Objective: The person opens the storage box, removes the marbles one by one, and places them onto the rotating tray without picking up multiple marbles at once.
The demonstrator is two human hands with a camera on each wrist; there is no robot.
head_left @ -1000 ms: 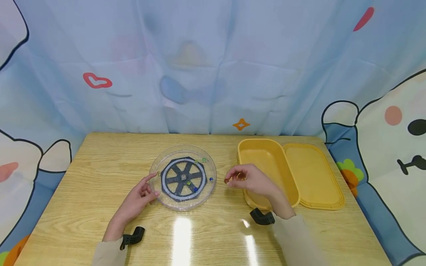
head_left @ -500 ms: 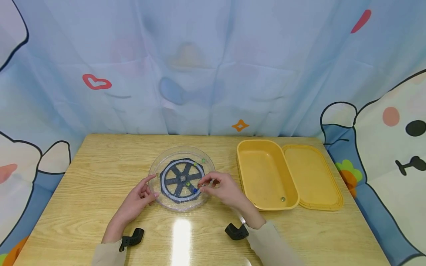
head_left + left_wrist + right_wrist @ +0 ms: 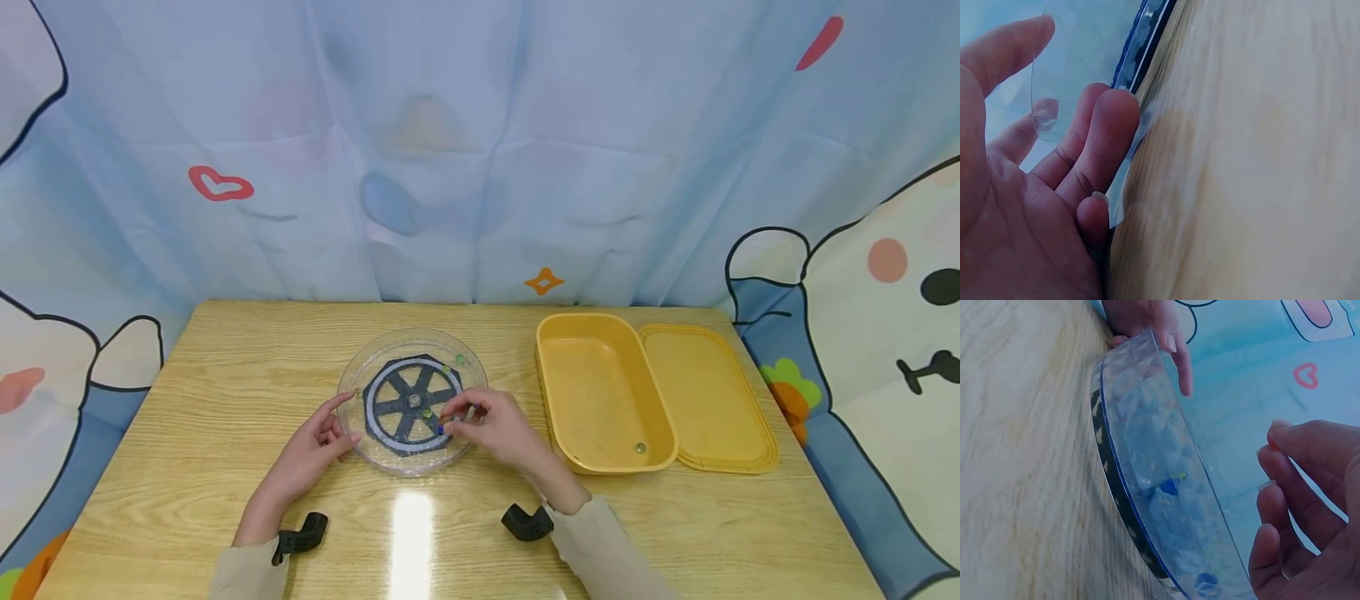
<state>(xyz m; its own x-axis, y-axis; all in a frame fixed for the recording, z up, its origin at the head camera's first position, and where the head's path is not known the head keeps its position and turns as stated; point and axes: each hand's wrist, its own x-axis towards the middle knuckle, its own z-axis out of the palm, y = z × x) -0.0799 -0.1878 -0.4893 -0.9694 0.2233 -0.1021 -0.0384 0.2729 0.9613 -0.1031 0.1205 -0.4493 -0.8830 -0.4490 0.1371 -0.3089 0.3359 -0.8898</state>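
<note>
Reddish marble (image 3: 1270,439), pinched by right hand (image 3: 495,427), moved over dish (image 3: 405,468).

The left hand (image 3: 306,454) curls partly while the right hand (image 3: 498,425) pinches.

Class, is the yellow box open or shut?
Open: the yellow box shows its inside, a marble within, and its yellow lid lies beside it.

Dish (image 3: 405,465) left of centre on table (image 3: 225,367); storage box (image 3: 600,383) to its right, apart; lid (image 3: 712,396) flat, just right of box. Curtain (image 3: 450,167) behind far table edge. Left hand (image 3: 307,454) at dish's near-left rim. Right hand (image 3: 498,425) over dish's right side, pinched marble (image 3: 1270,440) between fingertips. Inside dish: far-right marbles (image 3: 461,360), central marble (image 3: 427,413). Inside box: lone marble (image 3: 641,448), near-right corner.
</note>
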